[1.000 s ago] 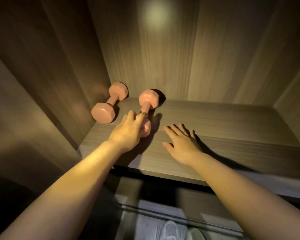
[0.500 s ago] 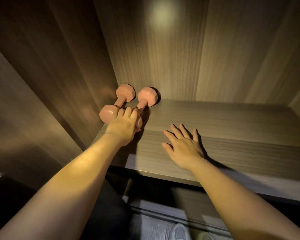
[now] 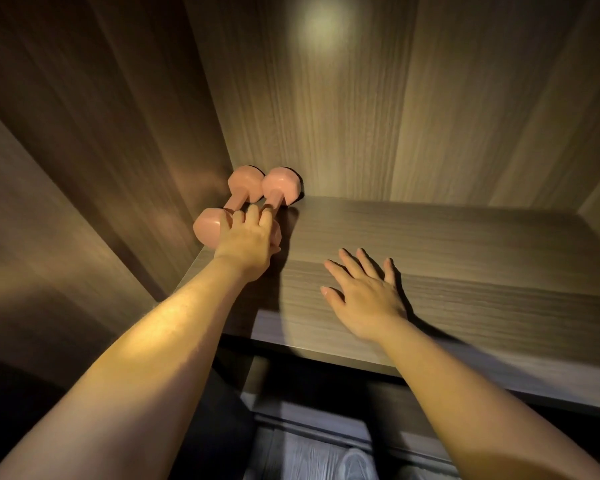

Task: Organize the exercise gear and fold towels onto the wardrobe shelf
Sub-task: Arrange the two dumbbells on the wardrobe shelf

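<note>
2 pink dumbbells [image 3: 246, 199] side by side in back left corner of shelf [image 3: 465, 244], tucked away neat. Left hand [image 3: 248, 245] fingers curled over right dumbbell's near end. Right hand [image 3: 364, 292] flat, fingers spread, likely for balance.

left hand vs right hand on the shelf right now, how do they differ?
The left hand reaches deep into the corner and covers the near end of a pink dumbbell; the right hand touches no object. The left hand's fingers curl over the weight, while the right hand lies flat, fingers spread, on the bare shelf. The left hand sits beside the side wall; the right hand is nearer the front edge. Both are bare, palm down.
</note>
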Tool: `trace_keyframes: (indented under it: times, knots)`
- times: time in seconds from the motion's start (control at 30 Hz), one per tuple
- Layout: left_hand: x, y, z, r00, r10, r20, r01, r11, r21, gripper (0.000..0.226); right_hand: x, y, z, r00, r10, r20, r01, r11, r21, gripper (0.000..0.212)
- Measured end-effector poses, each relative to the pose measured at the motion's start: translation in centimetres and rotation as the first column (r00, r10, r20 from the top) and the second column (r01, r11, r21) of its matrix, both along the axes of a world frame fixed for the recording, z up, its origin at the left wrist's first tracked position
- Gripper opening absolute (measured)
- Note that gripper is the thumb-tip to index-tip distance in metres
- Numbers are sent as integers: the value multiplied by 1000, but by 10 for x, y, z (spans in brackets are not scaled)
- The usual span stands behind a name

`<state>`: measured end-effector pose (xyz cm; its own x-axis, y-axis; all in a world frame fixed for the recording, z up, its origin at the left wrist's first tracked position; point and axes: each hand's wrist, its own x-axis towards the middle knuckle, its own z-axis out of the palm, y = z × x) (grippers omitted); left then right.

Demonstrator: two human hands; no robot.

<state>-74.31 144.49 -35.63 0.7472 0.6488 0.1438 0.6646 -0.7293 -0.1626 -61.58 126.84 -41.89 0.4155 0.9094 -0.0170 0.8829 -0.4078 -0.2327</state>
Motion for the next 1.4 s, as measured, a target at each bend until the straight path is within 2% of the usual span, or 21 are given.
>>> trace_keyframes:
  times: [0.27,0.33,0.4,0.43,0.5,0.57,0.6,0.7,0.73,0.87,1.0,1.17,1.3,1.4]
  knots:
    - [3,4,-2,999,20,31,-19,999,-31,70,1,2,-3,1000,0,6,0,1000,6,57]
    - [1,1,-5,996,12,90,-11,1000,-14,70,0,1,-3,1000,-2,7,2,1000,10,57]
    - [-1,-7,-12,966,61,250,-54,998,-31,75,0,1,-3,1000,-6,9,6,1000,13,56]
    - [-2,-13,-15,922,138,362,-107,989,-105,80,0,2,-2,1000,-4,9,4,1000,13,56]
    - [0,-25,-21,741,404,536,-203,896,-395,93,0,2,-2,1000,-4,12,3,1000,14,56]
    - [7,-30,-22,530,664,527,-197,701,-685,102,-1,2,-1,1000,-11,12,11,1000,16,56]
    - [12,-31,-21,463,734,498,-168,624,-763,102,-1,2,-1,1000,-13,12,13,1000,15,56]
    - [24,-22,-24,326,829,455,-107,511,-853,85,-1,2,0,1000,-10,16,10,1000,4,56]
    - [28,-18,-26,311,848,429,-136,487,-863,79,-1,2,0,1000,-10,18,10,1000,2,56]
    - [38,-15,-28,424,836,349,-335,503,-797,81,0,3,-1,1000,-5,17,6,1000,-5,56]
    - [43,-14,-29,422,847,322,-360,483,-798,89,0,2,-1,1000,-5,28,5,1000,-1,57]
    - [39,-20,-30,425,832,357,-352,515,-781,86,-1,2,0,1000,-8,13,9,1000,-21,56]
    - [18,-37,-23,552,735,393,-353,633,-689,86,2,-5,10,999,-31,-18,29,995,-94,56]
    - [0,-66,-6,698,642,319,-412,723,-555,80,6,-29,21,991,-132,1,131,987,-94,58]
